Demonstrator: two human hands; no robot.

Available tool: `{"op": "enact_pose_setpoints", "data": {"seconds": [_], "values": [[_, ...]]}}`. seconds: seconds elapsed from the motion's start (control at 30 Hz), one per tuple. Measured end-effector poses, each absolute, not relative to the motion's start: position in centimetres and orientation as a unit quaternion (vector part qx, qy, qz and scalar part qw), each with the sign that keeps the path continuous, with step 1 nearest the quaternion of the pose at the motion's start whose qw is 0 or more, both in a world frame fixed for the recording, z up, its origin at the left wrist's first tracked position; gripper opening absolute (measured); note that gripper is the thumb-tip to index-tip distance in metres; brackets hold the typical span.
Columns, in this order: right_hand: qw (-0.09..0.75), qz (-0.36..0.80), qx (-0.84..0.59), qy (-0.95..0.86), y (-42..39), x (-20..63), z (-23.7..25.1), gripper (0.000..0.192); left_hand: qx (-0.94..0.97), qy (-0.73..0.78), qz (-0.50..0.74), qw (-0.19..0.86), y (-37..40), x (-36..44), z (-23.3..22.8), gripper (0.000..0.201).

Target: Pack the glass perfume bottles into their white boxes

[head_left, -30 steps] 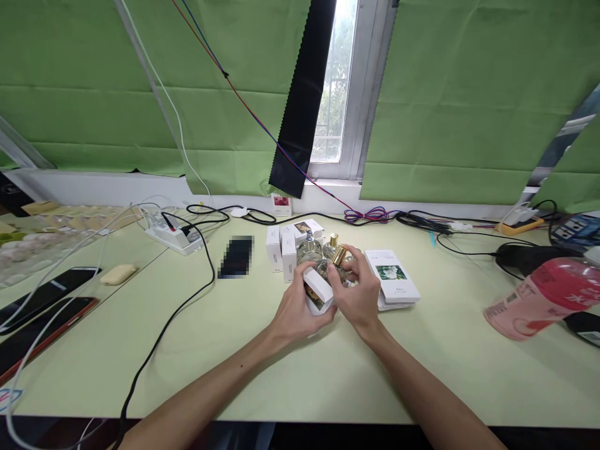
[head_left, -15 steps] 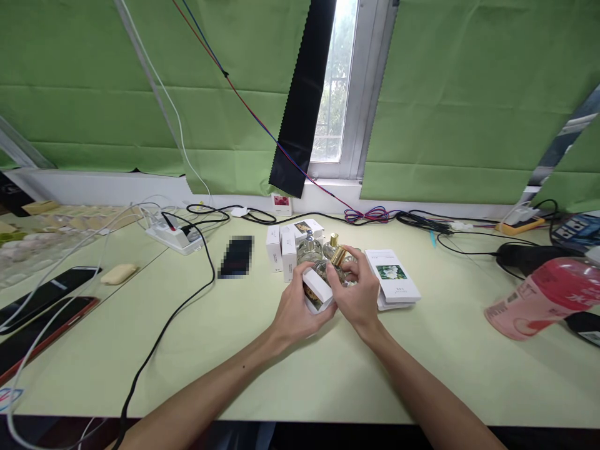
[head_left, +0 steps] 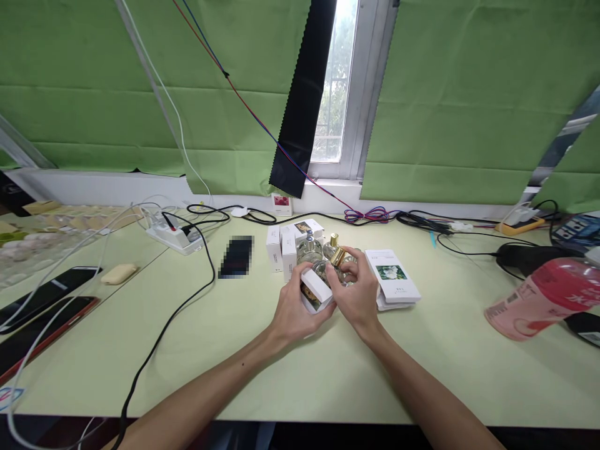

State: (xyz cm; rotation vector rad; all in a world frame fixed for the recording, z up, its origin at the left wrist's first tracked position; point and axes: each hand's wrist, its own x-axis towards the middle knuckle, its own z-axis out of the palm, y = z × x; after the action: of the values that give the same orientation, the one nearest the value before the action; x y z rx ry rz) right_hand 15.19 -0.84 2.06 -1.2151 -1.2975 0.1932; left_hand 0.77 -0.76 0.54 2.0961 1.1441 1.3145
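Observation:
My left hand (head_left: 293,312) is closed around a small white box (head_left: 319,286) with a picture on its side, tilted above the table. My right hand (head_left: 359,290) pinches a glass perfume bottle with a gold cap (head_left: 337,256), held at the far end of that box. Fingers hide much of this bottle, so I cannot tell whether part of it is inside the box. Just behind my hands stand a silver-topped perfume bottle (head_left: 308,249) and another gold-topped bottle (head_left: 333,242). Upright white boxes (head_left: 289,251) are left of them.
White flat boxes (head_left: 396,281) with a flower picture lie to the right. Farther right is a pink drink bottle (head_left: 539,300). A power strip (head_left: 175,237), a black cable (head_left: 164,325) and phones (head_left: 47,294) occupy the left. Wires run along the wall.
The white box and the perfume bottle have shifted very slightly left in my hands. My grip on both looks the same.

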Motion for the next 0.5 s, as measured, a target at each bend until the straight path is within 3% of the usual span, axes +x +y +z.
{"op": "enact_pose_setpoints", "data": {"seconds": [0.5], "values": [[0.624, 0.147, -0.534, -0.551, -0.80, 15.23, 2.21, 0.040, 0.752, 0.421, 0.465, 0.202, -0.80, 0.69, 0.59, 0.069]]}}
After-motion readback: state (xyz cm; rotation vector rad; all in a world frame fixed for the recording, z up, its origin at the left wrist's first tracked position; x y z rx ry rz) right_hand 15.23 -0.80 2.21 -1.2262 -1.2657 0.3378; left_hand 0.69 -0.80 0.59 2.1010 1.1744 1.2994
